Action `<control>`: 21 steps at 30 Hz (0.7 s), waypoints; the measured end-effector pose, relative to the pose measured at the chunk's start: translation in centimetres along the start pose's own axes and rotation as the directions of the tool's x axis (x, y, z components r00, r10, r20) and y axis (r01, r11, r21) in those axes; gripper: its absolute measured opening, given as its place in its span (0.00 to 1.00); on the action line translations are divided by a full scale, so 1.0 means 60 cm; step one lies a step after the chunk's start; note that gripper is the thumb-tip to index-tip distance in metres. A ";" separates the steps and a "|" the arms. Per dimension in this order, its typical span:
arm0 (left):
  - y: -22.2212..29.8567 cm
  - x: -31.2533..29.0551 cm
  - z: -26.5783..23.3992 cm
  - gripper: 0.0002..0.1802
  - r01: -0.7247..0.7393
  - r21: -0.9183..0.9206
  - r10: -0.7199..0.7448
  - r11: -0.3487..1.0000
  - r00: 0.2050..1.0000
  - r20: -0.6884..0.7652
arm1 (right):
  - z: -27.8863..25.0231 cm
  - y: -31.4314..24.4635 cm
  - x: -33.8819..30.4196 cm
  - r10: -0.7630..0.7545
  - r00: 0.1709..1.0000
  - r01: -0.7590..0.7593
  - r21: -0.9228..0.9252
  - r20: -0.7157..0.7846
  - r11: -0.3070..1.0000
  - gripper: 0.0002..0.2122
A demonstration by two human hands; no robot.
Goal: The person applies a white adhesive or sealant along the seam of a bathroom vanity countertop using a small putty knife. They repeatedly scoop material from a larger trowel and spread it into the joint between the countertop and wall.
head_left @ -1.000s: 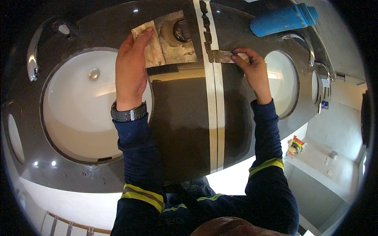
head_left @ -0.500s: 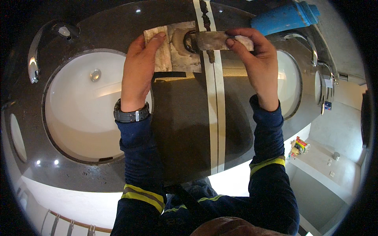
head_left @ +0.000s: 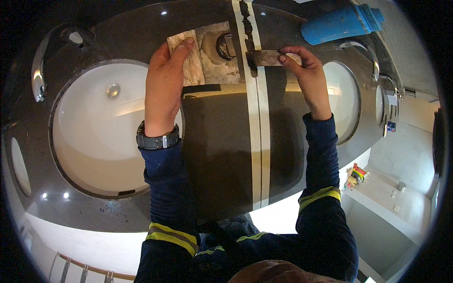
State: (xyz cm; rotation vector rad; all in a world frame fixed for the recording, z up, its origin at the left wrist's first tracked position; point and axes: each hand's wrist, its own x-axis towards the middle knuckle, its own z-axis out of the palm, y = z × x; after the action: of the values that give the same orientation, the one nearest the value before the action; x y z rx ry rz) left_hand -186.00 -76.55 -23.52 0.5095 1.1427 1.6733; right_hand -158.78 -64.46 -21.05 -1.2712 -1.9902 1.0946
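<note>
My left hand [head_left: 163, 92] grips a worn, stained wooden board [head_left: 198, 70], thumb on top. A dark ring-like smear of paste [head_left: 225, 46] lies toward the board's right side. My right hand [head_left: 309, 78] pinches a flat, stained scraper [head_left: 269, 58] between thumb and fingers. Dark paste coats the scraper's left end, which is over the taped seam; whether it touches the surface I cannot tell. Two pale masking tape strips [head_left: 256, 155] flank a narrow seam across the dark countertop [head_left: 217, 141]. Black paste [head_left: 246, 23] covers the seam's far stretch, while its near stretch shows as a thin line.
White basins sit in the counter at left [head_left: 94, 151] and right [head_left: 340, 104], with chrome taps [head_left: 38, 78] behind. A blue plastic bottle [head_left: 335, 24] lies on its side at the far right. Small dark crumbs [head_left: 113, 207] dot the counter's front left.
The scraper has moved away from the paste on the board, rightward and slightly nearer, onto the taped seam. Its end now carries dark paste. The board has shifted slightly left.
</note>
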 end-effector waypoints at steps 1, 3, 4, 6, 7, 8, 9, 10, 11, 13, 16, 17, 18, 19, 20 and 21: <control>0.000 0.000 -0.001 0.17 -0.002 0.002 0.002 1.000 1.000 0.002 | 0.003 0.010 0.002 0.004 1.000 -0.004 0.005 -0.003 1.000 0.10; 0.000 -0.001 -0.001 0.17 -0.001 0.016 0.001 1.000 1.000 0.000 | 0.009 0.027 0.006 -0.037 0.999 0.037 0.014 -0.004 0.999 0.10; 0.000 -0.002 0.000 0.17 -0.005 0.006 0.004 1.000 1.000 0.008 | 0.012 0.032 0.008 -0.009 1.000 0.008 -0.036 -0.006 0.999 0.10; 0.000 -0.003 0.000 0.16 -0.002 -0.004 0.003 1.000 1.000 0.013 | 0.013 0.035 0.008 0.001 1.000 -0.002 -0.135 -0.007 0.991 0.11; 0.000 -0.003 0.000 0.17 0.003 -0.003 -0.003 1.000 1.000 0.008 | 0.010 0.032 0.006 -0.029 0.999 0.024 -0.156 -0.032 0.988 0.11; 0.000 -0.003 0.000 0.17 0.006 -0.003 -0.006 1.000 1.000 0.003 | 0.005 0.026 0.003 -0.062 0.997 0.051 -0.177 -0.056 0.983 0.12; 0.001 -0.003 0.001 0.17 0.010 -0.002 -0.010 1.000 1.000 -0.003 | 0.001 0.018 0.001 -0.020 0.993 -0.005 -0.217 -0.116 0.976 0.12; 0.001 -0.004 0.001 0.17 0.008 0.003 -0.008 1.000 1.000 -0.006 | -0.005 0.008 -0.002 -0.038 0.995 0.020 -0.182 -0.094 0.983 0.13; 0.002 -0.004 0.002 0.17 0.005 0.008 -0.005 1.000 1.000 -0.009 | -0.013 -0.004 -0.007 0.017 0.994 -0.035 -0.166 -0.107 0.986 0.13; 0.003 -0.004 0.003 0.16 -0.002 -0.004 0.002 1.000 1.000 -0.020 | -0.020 -0.023 0.002 -0.005 0.995 -0.016 -0.192 -0.104 0.981 0.14; 0.004 -0.004 0.005 0.16 -0.004 -0.032 0.003 0.999 1.000 -0.029 | -0.014 -0.036 0.047 -0.270 0.960 0.230 -0.337 -0.075 0.913 0.14; 0.005 -0.004 0.005 0.16 -0.003 -0.031 0.002 1.000 1.000 -0.027 | -0.005 -0.035 0.069 -0.383 0.921 0.325 -0.400 -0.073 0.857 0.14; 0.005 -0.004 0.005 0.16 -0.002 -0.026 0.001 1.000 0.999 -0.033 | 0.003 -0.032 0.087 -0.484 0.873 0.402 -0.467 -0.066 0.788 0.13; 0.005 -0.004 0.005 0.16 -0.004 -0.025 0.003 1.000 0.999 -0.035 | 0.010 -0.029 0.102 -0.494 0.867 0.403 -0.497 -0.060 0.768 0.12; 0.005 -0.005 0.004 0.16 -0.006 -0.019 0.005 1.000 0.999 -0.046 | 0.018 -0.025 0.115 -0.497 0.866 0.394 -0.532 -0.058 0.749 0.12; 0.005 -0.005 0.003 0.16 -0.011 -0.012 0.011 1.000 0.998 -0.057 | 0.025 -0.022 0.126 -0.498 0.865 0.385 -0.565 -0.055 0.730 0.11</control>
State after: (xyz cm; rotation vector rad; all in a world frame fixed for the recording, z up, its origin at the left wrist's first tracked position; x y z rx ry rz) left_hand -185.86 -76.74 -23.13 0.4641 1.1718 1.7127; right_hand -163.74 -58.42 -20.64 -1.0019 -2.3519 0.1528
